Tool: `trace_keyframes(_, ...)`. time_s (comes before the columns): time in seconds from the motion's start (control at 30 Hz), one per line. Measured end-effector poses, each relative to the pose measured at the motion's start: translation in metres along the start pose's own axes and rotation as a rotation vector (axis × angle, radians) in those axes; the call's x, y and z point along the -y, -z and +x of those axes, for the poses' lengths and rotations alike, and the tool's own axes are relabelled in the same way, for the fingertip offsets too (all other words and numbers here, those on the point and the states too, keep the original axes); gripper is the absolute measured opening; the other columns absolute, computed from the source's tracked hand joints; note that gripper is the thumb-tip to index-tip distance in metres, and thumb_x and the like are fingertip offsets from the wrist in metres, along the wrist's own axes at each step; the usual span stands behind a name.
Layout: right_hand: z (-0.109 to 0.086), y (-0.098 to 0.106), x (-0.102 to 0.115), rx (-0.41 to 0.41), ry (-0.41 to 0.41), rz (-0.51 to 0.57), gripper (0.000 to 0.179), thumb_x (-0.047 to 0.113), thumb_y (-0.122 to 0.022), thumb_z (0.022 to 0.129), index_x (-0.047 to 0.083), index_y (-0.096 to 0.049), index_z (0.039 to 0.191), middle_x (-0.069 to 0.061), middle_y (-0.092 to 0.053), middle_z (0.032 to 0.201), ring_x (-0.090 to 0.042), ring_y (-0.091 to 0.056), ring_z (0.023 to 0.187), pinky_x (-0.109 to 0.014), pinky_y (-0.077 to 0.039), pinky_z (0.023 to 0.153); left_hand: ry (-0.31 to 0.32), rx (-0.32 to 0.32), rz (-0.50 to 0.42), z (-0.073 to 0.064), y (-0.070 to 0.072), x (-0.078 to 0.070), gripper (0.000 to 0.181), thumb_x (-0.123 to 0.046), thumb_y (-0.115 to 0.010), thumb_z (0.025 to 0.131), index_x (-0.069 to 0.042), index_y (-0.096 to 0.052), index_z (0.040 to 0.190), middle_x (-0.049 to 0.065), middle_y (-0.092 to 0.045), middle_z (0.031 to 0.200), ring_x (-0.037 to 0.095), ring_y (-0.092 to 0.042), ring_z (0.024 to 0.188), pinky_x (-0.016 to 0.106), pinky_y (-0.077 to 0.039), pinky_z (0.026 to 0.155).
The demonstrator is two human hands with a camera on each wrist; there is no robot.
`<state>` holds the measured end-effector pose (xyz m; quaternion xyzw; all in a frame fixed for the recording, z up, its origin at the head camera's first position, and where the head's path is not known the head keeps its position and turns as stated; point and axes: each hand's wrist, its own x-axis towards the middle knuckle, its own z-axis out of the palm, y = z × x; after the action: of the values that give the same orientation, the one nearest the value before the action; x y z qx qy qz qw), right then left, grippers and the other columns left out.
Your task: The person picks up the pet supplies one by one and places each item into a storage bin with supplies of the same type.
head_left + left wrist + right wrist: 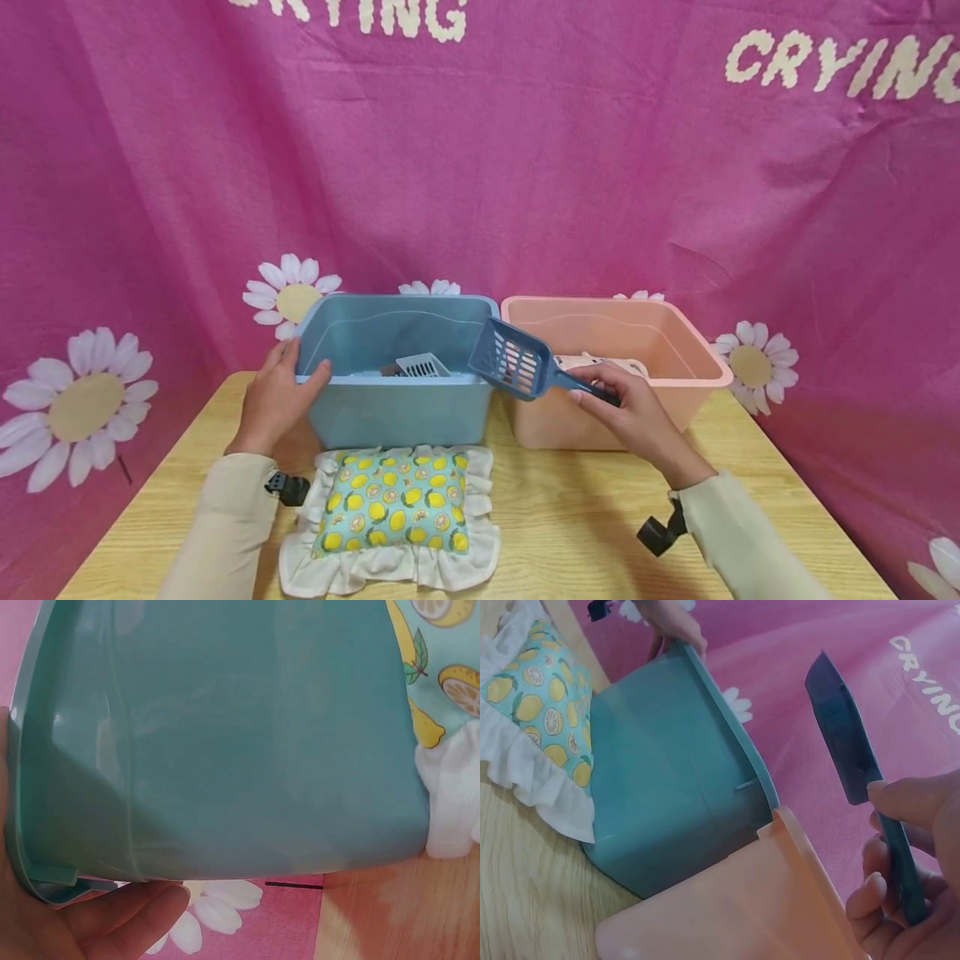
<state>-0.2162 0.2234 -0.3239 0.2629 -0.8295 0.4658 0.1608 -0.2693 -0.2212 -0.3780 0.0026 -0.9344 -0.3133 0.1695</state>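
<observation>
Right hand (637,410), fingers closed, holds blue slotted scoop (513,358) by handle; scoop head up near adjoining rims of blue bin (397,417) and pink bin (562,427). Left hand (276,398) grips blue bin's rim. Possible trouble: slack hold lets scoop twist; low path knocks rims; left-hand tug shoves bin into lemon-print cushion (397,502).

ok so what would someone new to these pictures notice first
Probably the magenta daisy-print backdrop behind the table. Next, the dark blue slotted litter scoop held in the right hand, near the peach tub. Then the ruffled lemon-print cushion, lying in front of the blue tub.
</observation>
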Motion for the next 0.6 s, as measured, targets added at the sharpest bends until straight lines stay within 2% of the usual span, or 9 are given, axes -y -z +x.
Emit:
trace_keyframes(0.27,0.008,-0.001,0.001,0.007,0.001,0.018,0.024,-0.004,-0.068,0.085,-0.005,-0.068,0.109,-0.012,-0.062,0.085,-0.009,-0.047,0.064,-0.019,-0.04,0.051,0.008,0.003,0.003,0.001,0.0,0.0,0.083,-0.055,-0.046,0.094,-0.005,-0.018,0.154,0.024,-0.024,0.153,0.054,-0.039,0.126,0.071,-0.039,0.09)
trace_keyframes(0.37,0.009,-0.002,0.003,0.011,0.006,0.012,0.025,-0.003,-0.068,0.085,-0.005,-0.068,0.11,-0.012,-0.063,0.089,-0.009,-0.047,0.065,-0.019,-0.041,0.052,0.002,-0.002,0.011,0.001,0.001,0.001,0.082,-0.054,-0.047,0.094,-0.004,-0.019,0.153,0.024,-0.025,0.153,0.053,-0.04,0.126,0.07,-0.038,0.092)
trace_keyframes(0.6,0.014,-0.006,-0.004,0.005,0.033,0.042,0.027,-0.004,-0.068,0.085,-0.004,-0.067,0.112,-0.016,-0.066,0.109,-0.009,-0.057,0.088,-0.016,-0.05,0.073,0.001,0.002,0.014,0.001,0.002,0.0,0.082,-0.053,-0.047,0.095,-0.003,-0.02,0.153,0.025,-0.026,0.152,0.052,-0.04,0.126,0.07,-0.038,0.092)
